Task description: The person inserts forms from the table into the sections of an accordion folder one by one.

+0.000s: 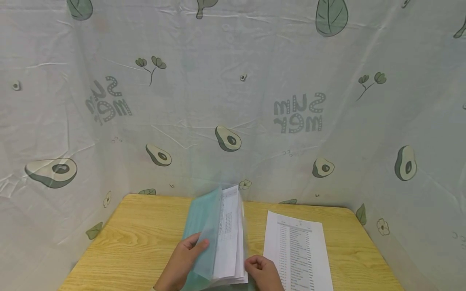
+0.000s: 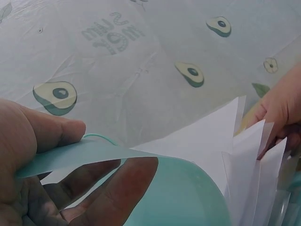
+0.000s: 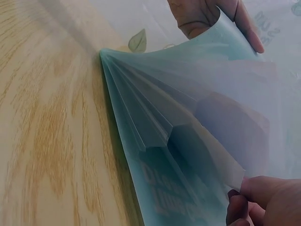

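Note:
A translucent teal folder [image 1: 204,230] with clear sleeves stands open on the wooden table [image 1: 138,238]. My left hand [image 1: 183,258] grips its teal cover [image 2: 178,197], thumb on the front and fingers behind. My right hand [image 1: 263,271] pinches the lower corner of the printed sheets [image 1: 229,238] inside it. In the right wrist view the sleeves [image 3: 188,127] fan out from the spine, with my right fingertips [image 3: 244,197] on a sheet's corner and my left hand [image 3: 211,19] at the top.
A loose printed sheet [image 1: 296,250] lies flat on the table to the right of the folder. An avocado-print cloth [image 1: 233,101] hangs behind and around the table on three sides.

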`<state>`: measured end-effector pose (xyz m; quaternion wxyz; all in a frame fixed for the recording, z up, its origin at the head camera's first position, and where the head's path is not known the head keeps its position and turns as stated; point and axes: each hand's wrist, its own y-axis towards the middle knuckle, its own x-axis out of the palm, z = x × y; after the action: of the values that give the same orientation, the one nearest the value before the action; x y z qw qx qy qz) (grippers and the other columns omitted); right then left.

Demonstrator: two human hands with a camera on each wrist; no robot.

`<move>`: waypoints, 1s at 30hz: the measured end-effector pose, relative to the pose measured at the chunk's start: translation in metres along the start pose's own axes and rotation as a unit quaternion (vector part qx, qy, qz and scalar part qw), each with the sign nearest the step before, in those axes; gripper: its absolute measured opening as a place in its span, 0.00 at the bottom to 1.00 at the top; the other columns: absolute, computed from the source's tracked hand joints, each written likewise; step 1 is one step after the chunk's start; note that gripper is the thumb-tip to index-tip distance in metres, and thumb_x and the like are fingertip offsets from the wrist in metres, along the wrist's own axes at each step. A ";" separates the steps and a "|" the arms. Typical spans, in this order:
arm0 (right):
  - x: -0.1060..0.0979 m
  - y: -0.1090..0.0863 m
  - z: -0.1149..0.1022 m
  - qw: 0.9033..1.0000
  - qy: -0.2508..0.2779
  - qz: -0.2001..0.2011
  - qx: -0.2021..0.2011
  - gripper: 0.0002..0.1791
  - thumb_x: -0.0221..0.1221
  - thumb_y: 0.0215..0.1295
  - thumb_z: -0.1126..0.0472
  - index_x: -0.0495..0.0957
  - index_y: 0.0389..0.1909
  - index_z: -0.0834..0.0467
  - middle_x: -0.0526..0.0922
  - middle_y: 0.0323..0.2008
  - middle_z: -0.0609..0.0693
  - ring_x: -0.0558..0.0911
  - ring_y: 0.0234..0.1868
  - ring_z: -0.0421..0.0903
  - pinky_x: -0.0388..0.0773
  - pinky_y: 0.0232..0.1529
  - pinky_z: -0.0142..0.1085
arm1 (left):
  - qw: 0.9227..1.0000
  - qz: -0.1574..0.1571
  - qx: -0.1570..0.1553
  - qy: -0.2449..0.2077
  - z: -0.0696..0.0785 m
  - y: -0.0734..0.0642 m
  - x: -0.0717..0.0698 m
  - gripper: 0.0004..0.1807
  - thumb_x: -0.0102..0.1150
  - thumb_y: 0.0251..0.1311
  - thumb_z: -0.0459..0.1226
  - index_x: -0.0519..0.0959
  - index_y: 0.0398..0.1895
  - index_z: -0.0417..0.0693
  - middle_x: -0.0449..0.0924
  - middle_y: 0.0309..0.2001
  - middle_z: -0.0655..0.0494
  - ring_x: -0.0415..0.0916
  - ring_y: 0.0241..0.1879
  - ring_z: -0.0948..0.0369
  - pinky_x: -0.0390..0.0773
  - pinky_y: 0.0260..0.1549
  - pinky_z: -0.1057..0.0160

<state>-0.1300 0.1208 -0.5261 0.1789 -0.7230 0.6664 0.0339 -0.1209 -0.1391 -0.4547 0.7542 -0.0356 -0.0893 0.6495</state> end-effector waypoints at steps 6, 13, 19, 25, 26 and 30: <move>-0.014 0.000 0.000 1.000 -0.012 0.002 0.001 0.12 0.68 0.67 0.53 0.86 0.38 0.59 0.79 0.24 0.43 0.75 0.28 0.42 0.71 0.29 0.31 | 1.000 0.000 0.002 0.002 0.000 0.000 -0.001 0.31 0.59 0.74 0.48 0.73 0.70 0.35 0.82 0.59 0.45 0.82 0.51 0.57 0.85 0.45 0.56; -0.038 -0.003 0.005 1.000 -0.014 0.013 0.006 0.12 0.67 0.68 0.54 0.85 0.38 0.61 0.79 0.23 0.44 0.73 0.23 0.41 0.70 0.24 0.30 | 1.000 0.001 0.002 -0.001 0.002 -0.001 -0.001 0.31 0.58 0.75 0.48 0.72 0.70 0.35 0.83 0.58 0.45 0.82 0.50 0.57 0.85 0.45 0.56; -0.073 -0.002 0.009 0.996 -0.062 0.065 0.029 0.11 0.66 0.68 0.55 0.85 0.39 0.61 0.79 0.25 0.47 0.75 0.26 0.44 0.72 0.26 0.33 | 1.000 -0.002 0.003 -0.001 0.002 -0.002 -0.001 0.31 0.58 0.75 0.48 0.72 0.70 0.34 0.83 0.57 0.46 0.82 0.50 0.57 0.84 0.45 0.57; -0.138 0.001 0.018 0.975 -0.187 0.110 0.047 0.12 0.65 0.68 0.58 0.83 0.43 0.63 0.82 0.33 0.49 0.78 0.35 0.46 0.75 0.35 0.38 | 1.000 0.002 0.000 0.004 0.002 0.000 -0.003 0.32 0.58 0.74 0.50 0.72 0.71 0.36 0.83 0.57 0.46 0.83 0.49 0.57 0.85 0.44 0.57; -0.149 0.001 0.020 0.971 -0.202 0.110 0.063 0.14 0.65 0.68 0.57 0.82 0.45 0.65 0.82 0.34 0.51 0.78 0.36 0.47 0.76 0.37 0.40 | 1.000 0.002 0.000 0.004 0.002 0.000 -0.003 0.32 0.58 0.74 0.50 0.72 0.71 0.36 0.83 0.58 0.45 0.83 0.49 0.57 0.85 0.44 0.57; -0.184 -0.002 0.032 0.954 -0.249 0.097 0.133 0.30 0.66 0.68 0.52 0.74 0.53 0.76 0.81 0.40 0.63 0.80 0.41 0.56 0.78 0.44 0.50 | 1.000 0.006 -0.004 0.006 0.003 0.001 -0.004 0.32 0.58 0.75 0.50 0.72 0.71 0.36 0.83 0.58 0.45 0.83 0.49 0.56 0.85 0.44 0.56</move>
<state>-0.1422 0.3053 -0.5030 0.4294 -0.5931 0.6662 0.1413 -0.1233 -0.1430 -0.4524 0.7506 -0.0425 -0.0872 0.6536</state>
